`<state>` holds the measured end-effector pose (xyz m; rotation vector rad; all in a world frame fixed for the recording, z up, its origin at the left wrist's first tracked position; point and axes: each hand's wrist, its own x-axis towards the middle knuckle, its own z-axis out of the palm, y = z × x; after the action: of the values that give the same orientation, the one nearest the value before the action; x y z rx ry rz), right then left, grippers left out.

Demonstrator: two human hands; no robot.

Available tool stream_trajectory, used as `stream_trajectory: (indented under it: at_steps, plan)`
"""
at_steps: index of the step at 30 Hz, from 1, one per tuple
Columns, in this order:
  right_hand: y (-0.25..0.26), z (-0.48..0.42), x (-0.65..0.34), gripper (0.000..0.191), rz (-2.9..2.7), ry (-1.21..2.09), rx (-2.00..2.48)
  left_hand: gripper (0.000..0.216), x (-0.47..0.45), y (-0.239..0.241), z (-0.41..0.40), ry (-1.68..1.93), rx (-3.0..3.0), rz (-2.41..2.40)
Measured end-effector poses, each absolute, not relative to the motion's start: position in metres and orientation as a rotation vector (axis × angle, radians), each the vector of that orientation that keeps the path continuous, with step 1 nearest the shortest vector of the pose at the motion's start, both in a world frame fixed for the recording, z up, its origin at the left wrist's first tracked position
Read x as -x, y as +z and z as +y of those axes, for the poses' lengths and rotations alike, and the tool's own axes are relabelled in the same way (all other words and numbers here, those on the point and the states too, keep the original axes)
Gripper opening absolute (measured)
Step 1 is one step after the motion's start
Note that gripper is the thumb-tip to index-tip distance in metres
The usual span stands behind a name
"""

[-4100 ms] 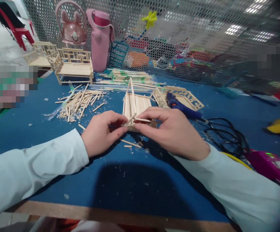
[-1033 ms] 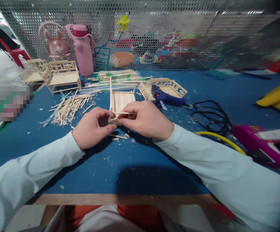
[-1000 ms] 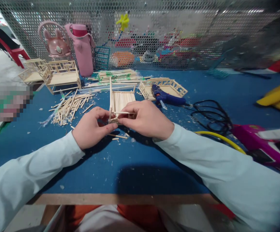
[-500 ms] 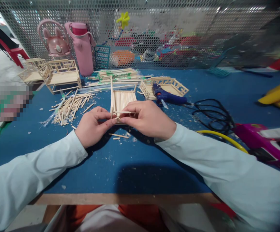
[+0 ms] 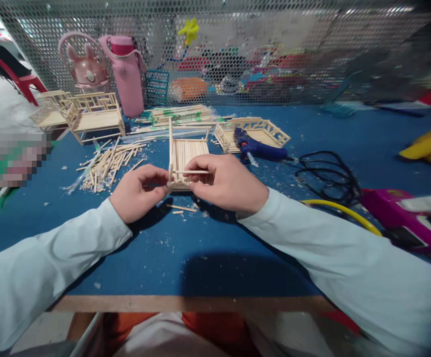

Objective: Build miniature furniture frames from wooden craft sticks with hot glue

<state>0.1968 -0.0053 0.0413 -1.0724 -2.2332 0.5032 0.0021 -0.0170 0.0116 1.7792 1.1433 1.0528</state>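
A small model frame of thin wooden sticks [image 5: 186,152] rests on the blue table [image 5: 185,248] in front of me. My left hand [image 5: 137,192] pinches its near left corner, by an upright stick. My right hand [image 5: 228,182] grips the near right side and holds a short crosswise stick [image 5: 191,172] level against the frame. Both hands are closed on the wood. Two loose stick bits [image 5: 180,208] lie just below my hands.
A heap of cut sticks [image 5: 111,161] lies left. A blue glue gun [image 5: 260,149] rests on a lattice panel [image 5: 254,133], its black cord [image 5: 329,173] coiled right. Finished wooden benches [image 5: 91,115], a pink bottle [image 5: 128,74], stick bundles [image 5: 180,115], a magenta tool [image 5: 401,218] and the mesh wall surround.
Over the last second my hands have barely shifted. The crosswise stick now sits a little higher and more level against the frame. Earlier the camera view stood closer and farther left.
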Motion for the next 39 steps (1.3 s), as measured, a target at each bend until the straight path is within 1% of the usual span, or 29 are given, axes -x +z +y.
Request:
stream_trajectory:
  at_steps: [4,9,13,16,19,24,28,32,36,39]
  plan:
    - [0.042,-0.004,-0.197,0.015,-2.213,0.466,1.021,0.022,-0.003,0.012,-0.016,1.047,-1.876,1.206]
    - [0.048,-0.003,-0.202,0.024,-2.18,0.467,1.009,0.023,-0.004,0.012,-0.015,1.035,-1.99,1.233]
    - [0.048,-0.004,-0.206,0.027,-2.037,0.498,0.973,0.022,-0.003,0.009,-0.016,1.045,-1.891,1.156]
    - [0.045,-0.005,-0.208,0.03,-1.999,0.508,0.895,0.029,-0.002,0.007,-0.017,1.015,-1.77,1.065]
    - [0.043,-0.005,-0.209,0.032,-1.98,0.529,0.831,0.035,-0.002,0.005,-0.018,0.997,-1.822,1.087]
    - [0.049,-0.006,-0.209,0.021,-1.797,0.478,0.787,0.032,-0.002,0.004,-0.017,0.965,-2.101,1.164]
    - [0.052,-0.005,-0.212,0.019,-1.793,0.488,0.815,0.03,-0.006,0.007,-0.017,0.979,-2.168,1.186]
    - [0.049,-0.004,-0.213,0.02,-1.914,0.497,0.901,0.033,-0.015,0.012,-0.018,1.05,-2.111,1.248]
    - [0.044,-0.01,-0.206,0.025,-2.041,0.488,0.954,0.021,-0.021,0.013,-0.018,1.076,-1.963,1.219]
    - [0.041,-0.012,-0.201,0.03,-2.097,0.542,1.013,0.018,-0.021,0.012,-0.016,1.069,-1.934,1.202]
